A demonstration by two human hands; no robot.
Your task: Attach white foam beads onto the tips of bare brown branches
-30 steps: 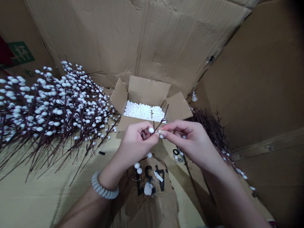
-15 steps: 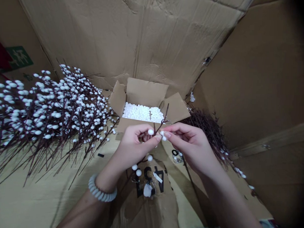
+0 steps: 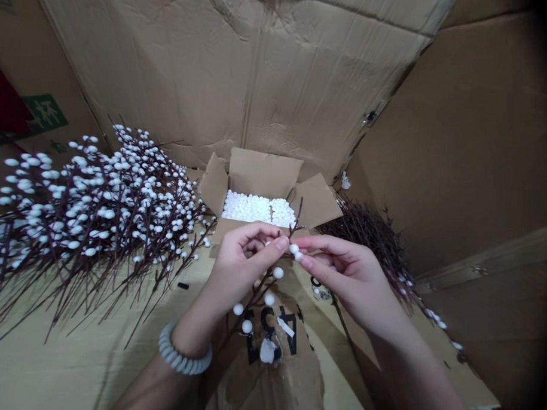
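Observation:
My left hand (image 3: 238, 260) is closed round a thin dark twig (image 3: 258, 291) that carries several white foam balls below my fingers. A pale coiled band circles that wrist. My right hand (image 3: 343, 273) pinches a small white ball (image 3: 294, 249) at the twig's upper end, fingertip to fingertip with the left. Just behind both hands an open cardboard box (image 3: 261, 174) holds a heap of loose white foam balls (image 3: 258, 207).
A big pile of finished twigs with white balls (image 3: 85, 204) lies at the left. Bare dark twigs (image 3: 371, 232) are heaped at the right. Cardboard sheets cover the floor and walls around me. A torn cardboard piece with black print (image 3: 273, 333) lies under my hands.
Both hands have dropped slightly with the twig. The twig has slid up through my left fingers, and one more ball now shows below them. The view has tilted a little.

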